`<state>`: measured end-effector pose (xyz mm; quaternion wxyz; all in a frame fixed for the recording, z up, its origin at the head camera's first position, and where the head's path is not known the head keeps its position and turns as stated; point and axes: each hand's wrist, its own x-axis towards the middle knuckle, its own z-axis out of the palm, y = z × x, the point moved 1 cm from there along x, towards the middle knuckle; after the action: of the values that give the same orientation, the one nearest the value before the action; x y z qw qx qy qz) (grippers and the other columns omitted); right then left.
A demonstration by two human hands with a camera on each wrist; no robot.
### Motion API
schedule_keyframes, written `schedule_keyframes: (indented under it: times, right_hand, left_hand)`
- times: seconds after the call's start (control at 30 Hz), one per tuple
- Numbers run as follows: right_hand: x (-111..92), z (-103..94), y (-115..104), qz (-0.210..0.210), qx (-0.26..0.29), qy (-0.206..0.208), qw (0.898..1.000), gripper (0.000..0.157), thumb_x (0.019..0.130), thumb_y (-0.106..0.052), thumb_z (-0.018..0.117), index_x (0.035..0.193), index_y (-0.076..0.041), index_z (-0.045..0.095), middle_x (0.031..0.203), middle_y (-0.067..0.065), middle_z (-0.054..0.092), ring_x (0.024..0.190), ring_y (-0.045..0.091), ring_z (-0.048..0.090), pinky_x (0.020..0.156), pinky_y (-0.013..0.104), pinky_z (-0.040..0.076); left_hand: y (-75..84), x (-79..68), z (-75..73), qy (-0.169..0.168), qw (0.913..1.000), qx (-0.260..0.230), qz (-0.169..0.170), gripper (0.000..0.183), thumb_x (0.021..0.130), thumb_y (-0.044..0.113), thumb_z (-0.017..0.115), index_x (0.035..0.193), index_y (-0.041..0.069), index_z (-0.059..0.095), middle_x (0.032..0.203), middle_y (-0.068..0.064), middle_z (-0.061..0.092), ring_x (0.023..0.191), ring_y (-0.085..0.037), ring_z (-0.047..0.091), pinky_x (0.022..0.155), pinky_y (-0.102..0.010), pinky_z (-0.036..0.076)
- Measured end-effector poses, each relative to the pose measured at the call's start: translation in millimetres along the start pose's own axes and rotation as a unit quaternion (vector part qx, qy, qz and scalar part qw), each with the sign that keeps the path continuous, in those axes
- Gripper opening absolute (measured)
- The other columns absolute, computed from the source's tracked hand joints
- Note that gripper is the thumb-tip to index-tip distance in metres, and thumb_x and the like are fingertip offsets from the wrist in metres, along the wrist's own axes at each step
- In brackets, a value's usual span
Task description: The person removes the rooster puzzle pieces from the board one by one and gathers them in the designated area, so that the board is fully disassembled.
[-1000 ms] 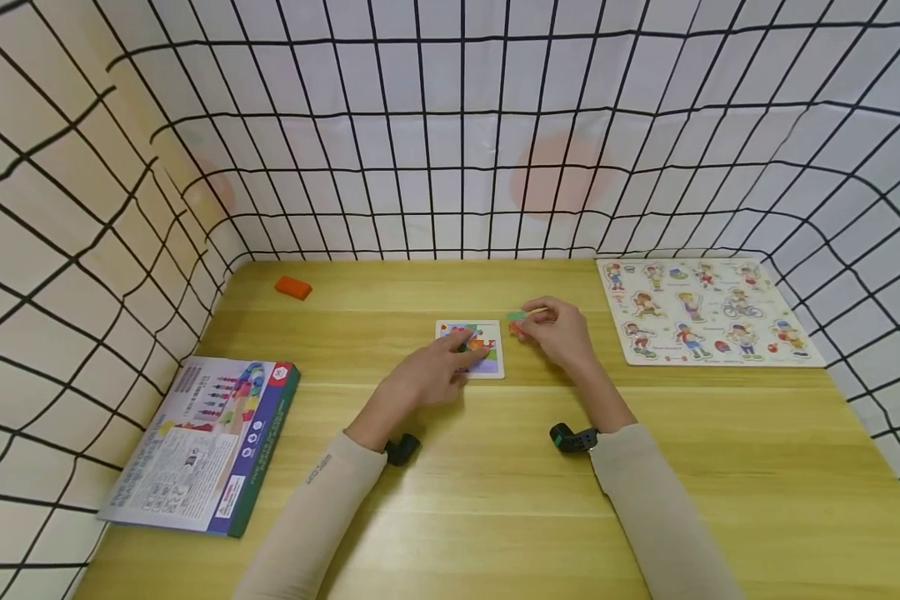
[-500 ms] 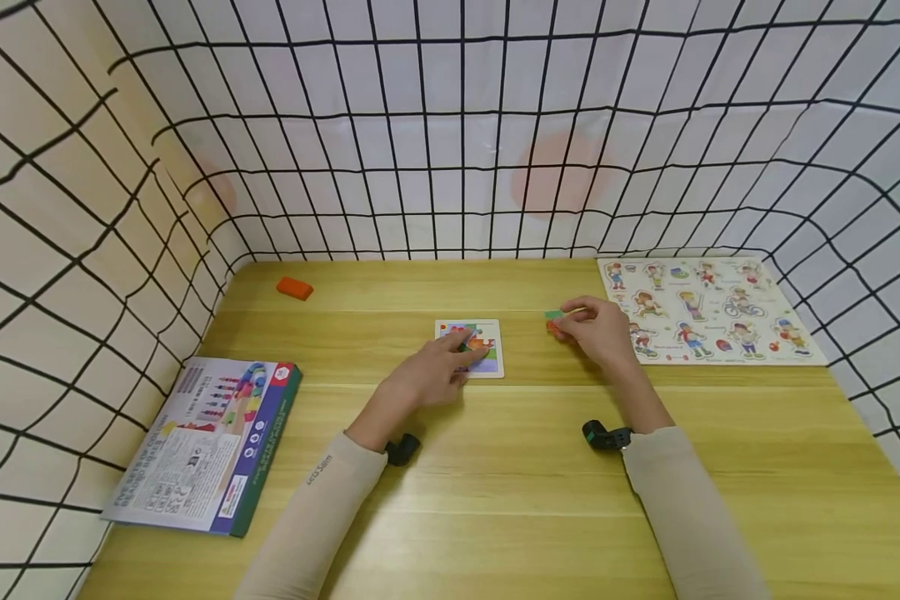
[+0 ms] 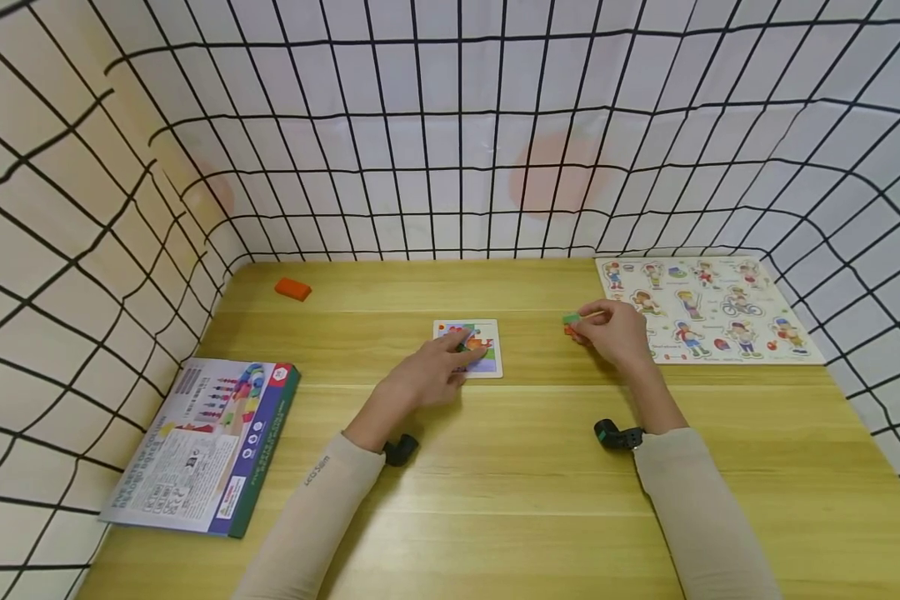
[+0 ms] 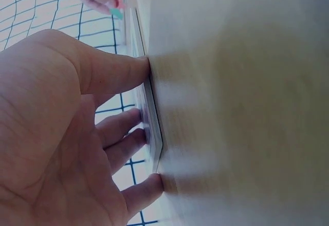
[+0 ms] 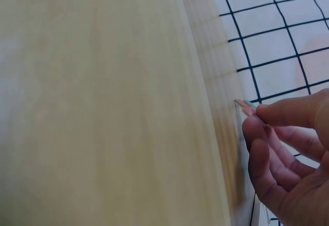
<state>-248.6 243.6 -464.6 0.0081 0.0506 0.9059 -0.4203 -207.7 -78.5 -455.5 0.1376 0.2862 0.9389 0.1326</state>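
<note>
A small square jigsaw puzzle with a white frame and bright pictures lies mid-table. My left hand rests on it, covering its left part. In the left wrist view, the thumb touches the edge of the puzzle board, two fingers lie over its face, and another fingertip is down at its corner. Right of the puzzle, my right hand pinches a green and red puzzle piece between thumb and fingers. The right wrist view shows that piece edge-on, tilted, at the fingertips.
A white picture board with cartoon children lies at the back right, partly behind the right hand. An orange-red block sits at the back left. A flat box lies at the left. Black-lined white netting surrounds the table.
My right hand has moved right with the puzzle piece, away from the jigsaw and towards the picture board. The piece has tilted a little. My left hand has stayed on the jigsaw.
</note>
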Motion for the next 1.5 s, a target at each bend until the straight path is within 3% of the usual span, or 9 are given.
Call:
schedule_keyframes:
  times: [0.33,0.57,0.67,0.87,1.07,1.23,1.5]
  right_hand:
    - [-0.6,1.8,-6.1,0.019,-0.055,0.008,0.998,0.031,0.095,-0.023,0.069,0.117,-0.001,0.071,0.108,0.019,0.073,0.096,0.031,0.066,0.078,0.039,0.055]
    - [-2.7,3.2,-7.6,0.025,-0.073,0.003,0.997,0.032,0.096,-0.024,0.067,0.116,0.001,0.071,0.108,0.022,0.074,0.094,0.034,0.068,0.076,0.042,0.057]
    - [-4.6,2.3,-8.9,0.022,-0.07,0.008,0.997,0.031,0.095,-0.022,0.069,0.113,0.002,0.072,0.105,0.022,0.075,0.09,0.033,0.07,0.076,0.042,0.058]
    - [-5.7,2.1,-8.6,0.027,-0.047,0.011,0.998,0.027,0.096,-0.02,0.069,0.111,0.002,0.072,0.099,0.02,0.077,0.068,0.02,0.073,0.065,0.029,0.055]
    - [-4.9,3.5,-7.5,0.035,-0.02,0.013,0.999,0.028,0.097,-0.019,0.069,0.113,0.004,0.071,0.102,0.023,0.075,0.063,0.015,0.072,0.057,0.024,0.056]
    - [-5.7,3.9,-7.2,0.027,-0.01,0.016,0.999,0.032,0.097,-0.022,0.069,0.115,0.003,0.069,0.104,0.023,0.074,0.067,0.019,0.074,0.061,0.026,0.06]
    - [-4.5,9.6,-11.0,-0.033,-0.024,0.044,0.998,0.034,0.097,-0.027,0.069,0.12,-0.003,0.072,0.105,0.016,0.073,0.094,0.032,0.072,0.081,0.04,0.056]
  left_hand:
    - [-2.1,-0.4,-1.8,-0.002,1.0,0.004,0.009,0.054,0.108,0.023,0.052,0.16,0.03,0.038,0.173,-0.006,0.02,0.157,-0.034,0.025,0.124,-0.047,0.035]
    - [-1.6,-0.3,0.0,0.005,0.9999,0.005,0.014,0.054,0.108,0.022,0.052,0.16,0.03,0.039,0.173,-0.007,0.021,0.157,-0.035,0.026,0.125,-0.048,0.034]
    - [-1.5,-0.4,0.9,0.009,0.9998,0.002,0.016,0.053,0.108,0.022,0.052,0.16,0.03,0.04,0.172,-0.007,0.021,0.157,-0.035,0.027,0.125,-0.048,0.034]
    - [-2.1,-1.8,1.9,0.015,0.9998,0.006,0.016,0.054,0.108,0.022,0.052,0.16,0.03,0.039,0.172,-0.007,0.022,0.157,-0.033,0.027,0.125,-0.047,0.034]
    - [-2.7,-3.1,1.5,0.023,0.9996,-0.002,0.019,0.053,0.108,0.021,0.053,0.159,0.029,0.041,0.172,-0.008,0.024,0.156,-0.035,0.028,0.124,-0.049,0.036]
    - [-4.6,-3.7,3.6,0.032,0.9991,-0.011,0.024,0.053,0.107,0.021,0.054,0.159,0.027,0.042,0.171,-0.01,0.025,0.155,-0.038,0.03,0.123,-0.05,0.036]
    - [-10.9,-5.9,5.5,0.043,0.9981,-0.032,0.031,0.056,0.107,0.029,0.057,0.16,0.026,0.04,0.17,-0.013,0.025,0.156,-0.036,0.028,0.124,-0.05,0.034]
